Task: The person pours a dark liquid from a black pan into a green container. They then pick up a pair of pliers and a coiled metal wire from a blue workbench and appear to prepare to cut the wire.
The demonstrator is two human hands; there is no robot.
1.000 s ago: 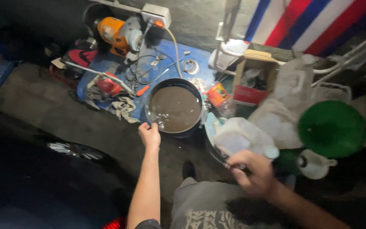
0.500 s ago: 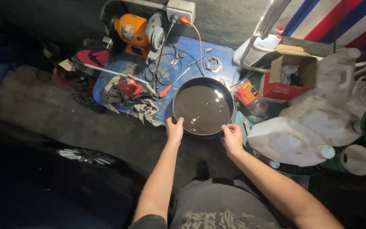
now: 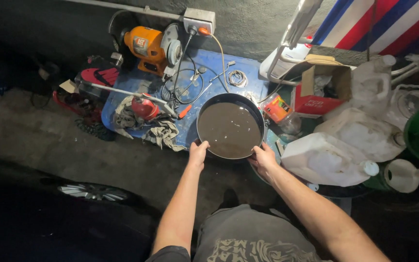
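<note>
Since a second ago, our right hand (image 3: 263,160) has let go of the white plastic jug (image 3: 328,160) and joined our left hand (image 3: 198,153); both now grip the near rim of the round black metal pan (image 3: 229,127) of murky brown liquid. The pan sits level on the blue board (image 3: 219,63), no long axis. Left of the pan stands an orange bench grinder (image 3: 146,43); right of it, a red cardboard box (image 3: 316,97).

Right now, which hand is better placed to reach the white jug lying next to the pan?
The right hand. It grips the pan rim on the side nearest the white jug, which lies just to its right. The left hand holds the opposite rim, farther away.
</note>
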